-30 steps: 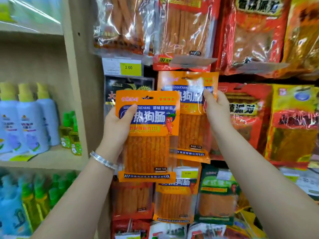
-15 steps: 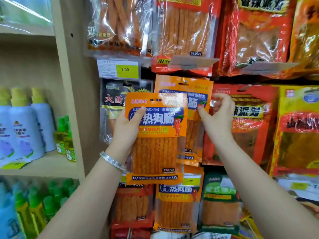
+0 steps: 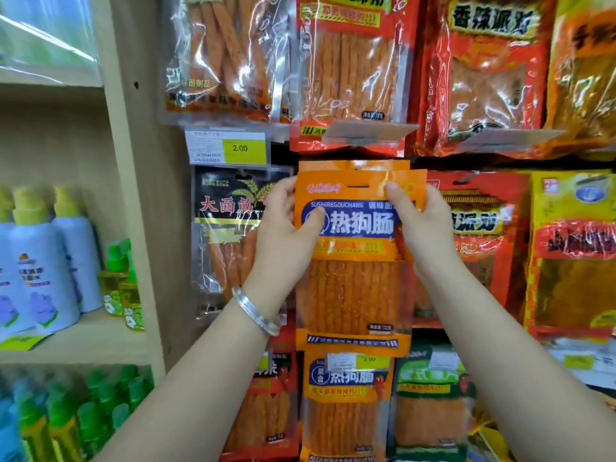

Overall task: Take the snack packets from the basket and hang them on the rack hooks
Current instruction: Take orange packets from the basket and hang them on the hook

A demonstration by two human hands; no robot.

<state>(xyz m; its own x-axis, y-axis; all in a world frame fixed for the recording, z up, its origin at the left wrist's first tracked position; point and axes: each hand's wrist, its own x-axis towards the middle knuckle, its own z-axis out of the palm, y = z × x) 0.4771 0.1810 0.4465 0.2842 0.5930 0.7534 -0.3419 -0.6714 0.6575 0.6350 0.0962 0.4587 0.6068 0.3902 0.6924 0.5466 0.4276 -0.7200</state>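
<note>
the orange snack packet [image 3: 353, 295] is being held upright over a matching packet [image 3: 353, 165]. the left hand [image 3: 286, 235] is gripping its nine o'clock edge, thumb on front; the right hand [image 3: 423, 228] is pinching its one o'clock corner. a silver bracelet [image 3: 255, 310] is circling the left wrist.

Two hands are showing: left hand [image 3: 283, 238] and right hand [image 3: 426, 228]. Three orange snack packets [image 3: 353, 295] are lining one column. Three yellow-capped bottles [image 3: 40, 261] are standing on a shelf [image 3: 83, 341]. Two price tags [image 3: 240, 148] are reading 2.00.
</note>
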